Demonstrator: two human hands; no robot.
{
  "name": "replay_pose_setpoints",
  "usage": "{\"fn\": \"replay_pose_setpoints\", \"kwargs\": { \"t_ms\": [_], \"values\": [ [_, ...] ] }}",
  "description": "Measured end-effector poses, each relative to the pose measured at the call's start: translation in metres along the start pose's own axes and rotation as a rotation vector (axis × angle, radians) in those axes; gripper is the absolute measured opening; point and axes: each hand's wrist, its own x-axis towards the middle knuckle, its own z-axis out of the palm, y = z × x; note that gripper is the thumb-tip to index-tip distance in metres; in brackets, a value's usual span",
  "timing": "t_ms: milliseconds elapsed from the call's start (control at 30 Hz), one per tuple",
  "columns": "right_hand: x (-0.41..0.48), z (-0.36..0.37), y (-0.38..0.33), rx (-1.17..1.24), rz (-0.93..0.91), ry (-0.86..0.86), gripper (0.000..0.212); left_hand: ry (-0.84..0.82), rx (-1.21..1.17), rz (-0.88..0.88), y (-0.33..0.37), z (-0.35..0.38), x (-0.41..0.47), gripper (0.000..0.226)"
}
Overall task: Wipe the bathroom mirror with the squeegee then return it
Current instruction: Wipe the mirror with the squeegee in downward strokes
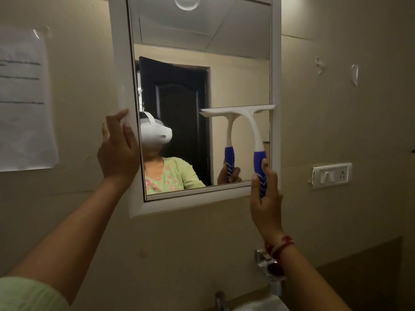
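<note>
A white-framed mirror (275,63) hangs on the beige wall. My right hand (266,198) grips the blue handle of a white squeegee (251,122). Its blade lies level against the glass, across the right half at mid height, with its right end at the frame. My left hand (118,151) rests on the mirror's left frame edge, fingers spread along it. The glass reflects the squeegee, a person in a green top wearing a white headset, and a dark door.
A paper sheet (22,104) is taped to the wall at left. A switch and socket plate (332,176) sits at right. Below are a chrome holder (269,265), a tap (221,299) and the rim of a basin (265,304).
</note>
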Motion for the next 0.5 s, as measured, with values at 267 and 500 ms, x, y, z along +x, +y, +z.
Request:
{"fn": "replay_pose_setpoints", "kwargs": {
  "t_ms": [267,500],
  "values": [
    [-0.070,-0.018,0.014,-0.005,0.069,-0.085,0.042,0.004,0.010,0.025,-0.001,-0.001,0.000,0.028],
    [-0.041,-0.018,0.008,-0.013,0.054,-0.078,0.042,0.005,0.010,0.009,0.000,-0.001,0.000,0.028]
  ]
}}
